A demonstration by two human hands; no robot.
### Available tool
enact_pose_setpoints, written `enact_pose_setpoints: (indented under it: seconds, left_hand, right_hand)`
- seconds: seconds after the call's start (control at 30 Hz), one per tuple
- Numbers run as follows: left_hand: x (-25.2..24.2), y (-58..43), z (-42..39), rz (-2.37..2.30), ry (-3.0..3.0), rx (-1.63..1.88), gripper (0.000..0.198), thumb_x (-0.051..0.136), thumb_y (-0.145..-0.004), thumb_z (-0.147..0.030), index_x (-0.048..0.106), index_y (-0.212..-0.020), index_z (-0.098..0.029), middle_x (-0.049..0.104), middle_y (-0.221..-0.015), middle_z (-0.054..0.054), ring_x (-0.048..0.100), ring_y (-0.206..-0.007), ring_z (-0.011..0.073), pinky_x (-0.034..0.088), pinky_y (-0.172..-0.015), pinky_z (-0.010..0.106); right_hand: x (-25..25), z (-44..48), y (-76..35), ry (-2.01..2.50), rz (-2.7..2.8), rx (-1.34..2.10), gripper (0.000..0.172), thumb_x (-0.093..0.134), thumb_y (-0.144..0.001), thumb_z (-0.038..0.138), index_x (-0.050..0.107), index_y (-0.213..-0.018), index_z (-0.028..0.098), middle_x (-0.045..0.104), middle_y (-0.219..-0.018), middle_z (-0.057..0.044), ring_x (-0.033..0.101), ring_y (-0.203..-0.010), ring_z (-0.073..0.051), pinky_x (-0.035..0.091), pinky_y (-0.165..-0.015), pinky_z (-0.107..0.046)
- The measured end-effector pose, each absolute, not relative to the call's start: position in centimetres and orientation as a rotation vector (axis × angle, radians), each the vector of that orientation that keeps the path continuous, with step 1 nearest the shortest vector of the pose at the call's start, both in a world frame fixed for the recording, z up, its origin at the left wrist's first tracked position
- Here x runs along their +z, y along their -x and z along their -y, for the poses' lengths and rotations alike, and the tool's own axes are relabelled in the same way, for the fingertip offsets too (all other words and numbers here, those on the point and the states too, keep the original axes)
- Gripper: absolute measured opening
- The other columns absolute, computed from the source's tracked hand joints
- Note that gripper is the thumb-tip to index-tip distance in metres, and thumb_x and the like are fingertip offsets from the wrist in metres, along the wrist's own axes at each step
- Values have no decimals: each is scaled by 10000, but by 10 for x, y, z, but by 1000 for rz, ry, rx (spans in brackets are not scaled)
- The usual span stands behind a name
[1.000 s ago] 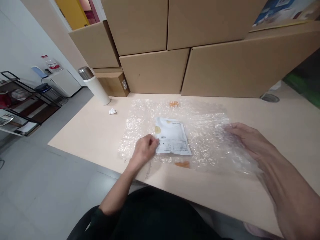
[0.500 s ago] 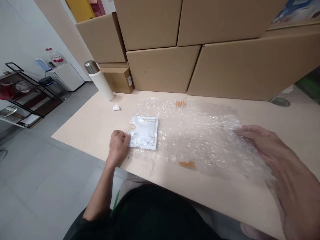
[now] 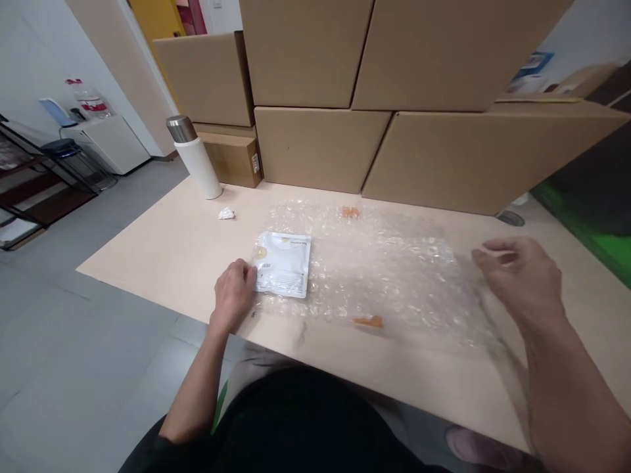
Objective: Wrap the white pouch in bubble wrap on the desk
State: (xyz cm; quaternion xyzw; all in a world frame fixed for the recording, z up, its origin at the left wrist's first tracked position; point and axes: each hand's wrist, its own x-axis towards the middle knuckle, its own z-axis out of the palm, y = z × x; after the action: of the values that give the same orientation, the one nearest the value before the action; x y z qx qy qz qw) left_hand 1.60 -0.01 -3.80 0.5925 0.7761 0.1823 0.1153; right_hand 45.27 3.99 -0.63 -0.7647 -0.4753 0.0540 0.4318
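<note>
A clear bubble wrap sheet (image 3: 389, 263) lies spread flat on the beige table (image 3: 162, 243). On its left end rests a white flat pouch (image 3: 284, 264) with small print and a yellow spot. My left hand (image 3: 233, 292) pinches the pouch's left edge, near the table's front edge. My right hand (image 3: 520, 279) hovers just above the wrap's right end, fingers loosely apart, with nothing in it.
Stacked cardboard boxes (image 3: 315, 148) wall off the table's back. A white bottle with a steel cap (image 3: 194, 157) stands at the back left, beside a small crumpled paper (image 3: 226, 213). Orange scraps (image 3: 350, 211) (image 3: 369, 321) lie by the wrap. A dark shelf rack (image 3: 29, 190) stands far left.
My left hand dragged the pouch from the middle of the wrap to its left end. My right hand let go of the wrap's right edge and lifted.
</note>
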Motion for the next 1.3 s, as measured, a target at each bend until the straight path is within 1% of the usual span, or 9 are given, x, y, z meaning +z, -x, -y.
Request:
enact_pose_setpoints:
  seconds: [0.23,0.33,0.4,0.47,0.63,0.77,0.93,1.1,1.3]
  left_hand:
    - [-40,-13,-2,-2258,-1743,614,254,465,-937,-428,550,-802,-230,649,-745,49,599,-735,256,344,-641,323]
    - [-43,-10,-2,-2249,-1684,703,265,507,-917,-441,609,-990,-207,673,-794,53,623,-768,263,386,-668,334]
    - [-44,-8,-2,-2219,-1570,849,435,583,-873,-457,574,-1210,-182,669,-785,34,631,-771,253,418,-680,332]
    - [-44,-7,-3,-2061,-1365,1041,587,669,-804,-490,551,-1270,-153,647,-747,10,627,-728,223,447,-668,319]
    - [-29,-19,-1,-1442,-1002,1324,452,815,-671,-489,624,-901,-151,662,-808,28,617,-706,151,504,-697,280]
    - [-15,-52,5,-1287,-1248,1304,492,566,-883,-645,648,-1048,-189,689,-1062,83,653,-989,218,520,-878,343]
    - [-14,-100,4,-1238,-1814,1050,664,280,-967,-699,633,-1289,-238,518,-1381,122,446,-1345,283,349,-1134,467]
    - [-26,-135,-4,-1422,-2217,620,540,335,-995,-613,549,-1407,-337,467,-1421,112,396,-1323,342,323,-1075,566]
    - [-30,-156,-8,-1506,-2487,335,493,419,-980,-573,599,-1335,-282,516,-1354,132,451,-1199,359,377,-986,554]
  right_hand:
    - [15,-22,-319,1259,1923,780,235,535,-906,367,684,-1039,243,711,-1082,-79,646,-910,-226,522,-818,-410]
    - [-5,-26,-261,1049,2166,911,309,501,-972,403,644,-1170,214,643,-1287,-124,571,-1186,-290,453,-998,-486]
    - [-19,-29,-236,1021,2310,892,284,467,-996,389,633,-1101,182,654,-1208,-148,573,-1139,-295,433,-1000,-478]
    - [-28,-30,-221,1076,2360,832,296,410,-1022,391,609,-1016,172,663,-1082,-146,583,-1028,-283,435,-955,-463]
    - [-24,-22,-221,1101,2209,963,401,336,-1032,493,599,-1000,192,654,-1039,-112,594,-981,-260,437,-923,-438]
    - [-19,-18,-241,1028,1830,1404,437,428,-974,598,616,-1169,255,663,-1151,-79,611,-1064,-255,467,-921,-401]
    - [-28,-20,-269,978,1167,1780,435,542,-887,602,691,-1015,213,701,-868,-62,642,-808,-220,521,-731,-350]
    - [-31,-20,-310,1210,938,1731,268,663,-760,340,705,-964,172,681,-778,-52,596,-671,-185,494,-632,-319]
    - [-28,-21,-342,1424,1483,942,350,561,-820,346,665,-1126,212,642,-1221,-102,619,-993,-241,490,-916,-421]
